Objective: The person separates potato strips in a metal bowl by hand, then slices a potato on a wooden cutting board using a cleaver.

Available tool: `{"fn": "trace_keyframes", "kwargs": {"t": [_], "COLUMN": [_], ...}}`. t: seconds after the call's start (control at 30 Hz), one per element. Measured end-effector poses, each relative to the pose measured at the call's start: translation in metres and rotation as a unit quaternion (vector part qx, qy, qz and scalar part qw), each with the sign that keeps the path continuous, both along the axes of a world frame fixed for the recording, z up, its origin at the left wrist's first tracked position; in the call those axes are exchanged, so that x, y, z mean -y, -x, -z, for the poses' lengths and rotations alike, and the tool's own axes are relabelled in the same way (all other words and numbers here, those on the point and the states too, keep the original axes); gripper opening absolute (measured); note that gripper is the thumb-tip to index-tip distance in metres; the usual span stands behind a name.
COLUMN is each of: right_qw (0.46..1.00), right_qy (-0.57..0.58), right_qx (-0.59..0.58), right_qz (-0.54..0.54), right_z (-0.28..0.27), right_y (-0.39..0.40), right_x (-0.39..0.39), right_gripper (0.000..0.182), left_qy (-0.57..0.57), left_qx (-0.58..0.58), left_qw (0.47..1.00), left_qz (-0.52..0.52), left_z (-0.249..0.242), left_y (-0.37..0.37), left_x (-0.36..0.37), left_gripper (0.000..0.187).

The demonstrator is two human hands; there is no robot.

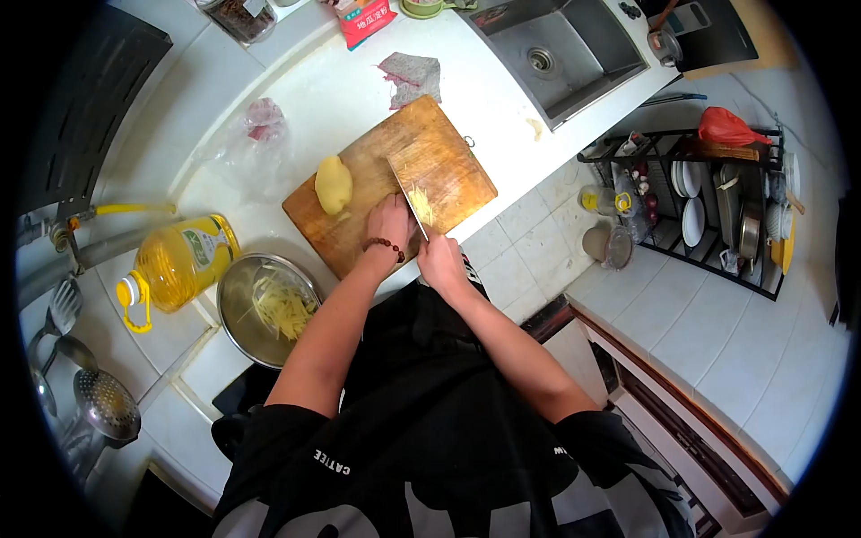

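Note:
On the wooden cutting board [448, 148], my right hand [441, 262] is closed round the handle of a knife [408, 195], its blade pointing away from me. Beside the blade my left hand [389, 224], with a beaded bracelet at the wrist, has its fingers curled down on the board; what lies beneath them is hidden. Thin potato strips [421, 204] lie against the right side of the blade. A peeled potato [334, 185] rests on the board's left part. More strips [283, 308] sit in a metal bowl [230, 334] left of the board.
An oil bottle [184, 260] lies left of the bowl. Behind the board are a crumpled cloth [413, 77], a plastic bag [256, 134] and a red packet [365, 20]. A sink [560, 54] is at the back right, a dish rack [708, 202] at the far right.

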State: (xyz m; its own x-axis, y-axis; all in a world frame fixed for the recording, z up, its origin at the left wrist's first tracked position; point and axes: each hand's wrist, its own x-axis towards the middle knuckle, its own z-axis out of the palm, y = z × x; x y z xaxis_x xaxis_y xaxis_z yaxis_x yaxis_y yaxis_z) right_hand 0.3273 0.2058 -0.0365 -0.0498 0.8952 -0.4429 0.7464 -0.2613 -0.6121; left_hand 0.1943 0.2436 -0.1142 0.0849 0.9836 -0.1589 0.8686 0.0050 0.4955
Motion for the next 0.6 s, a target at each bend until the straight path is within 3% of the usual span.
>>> {"fn": "trace_keyframes", "kwargs": {"t": [0.2, 0.27, 0.6], "right_qw": [1.000, 1.000, 0.999], "right_qy": [-0.001, -0.005, 0.041], "right_qx": [-0.001, -0.023, -0.022], "right_qz": [0.006, -0.004, 0.024], "right_z": [0.015, 0.024, 0.002], "right_y": [0.003, 0.005, 0.001], "right_x": [-0.009, -0.019, -0.002], "right_gripper": [0.022, 0.030, 0.032], "left_qy": [0.013, 0.018, 0.001], "left_qx": [0.003, 0.006, 0.024], "left_qw": [1.000, 1.000, 0.999], "left_qz": [0.012, 0.010, 0.025], "left_z": [0.000, 0.007, 0.011], "left_y": [0.001, 0.001, 0.005], "left_x": [-0.003, -0.002, -0.002], "left_gripper": [0.027, 0.027, 0.026]}}
